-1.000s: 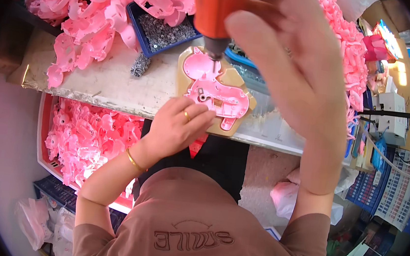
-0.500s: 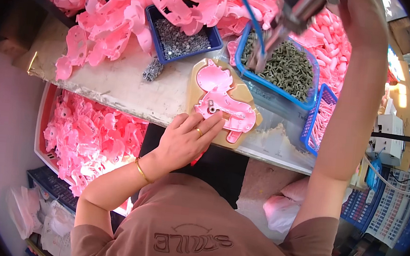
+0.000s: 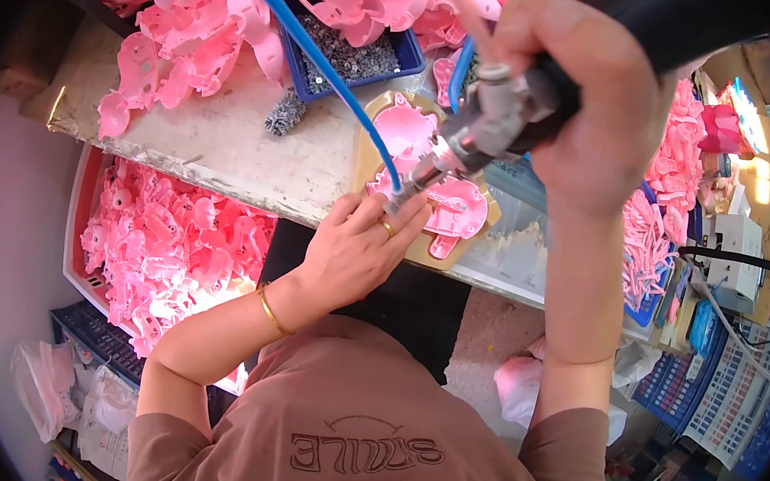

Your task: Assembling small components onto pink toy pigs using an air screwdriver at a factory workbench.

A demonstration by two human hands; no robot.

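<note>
Head view: a pink plastic toy shell [image 3: 449, 205] lies in a tan jig [image 3: 426, 244] on the bench [image 3: 227, 146], left hand [image 3: 356, 247] pressing its near edge, right hand [image 3: 584, 102] clamped on a screwdriver [image 3: 483, 134] above it.

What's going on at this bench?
A person is at a workbench with a pink plastic part lying in a tan jig. The left hand rests on the jig's near edge, fingers against the part. The right hand holds a powered driver with a blue hose, tip down at the part. A blue tray of screws and piles of pink parts lie behind; a red bin of more pink parts sits below the bench.
</note>
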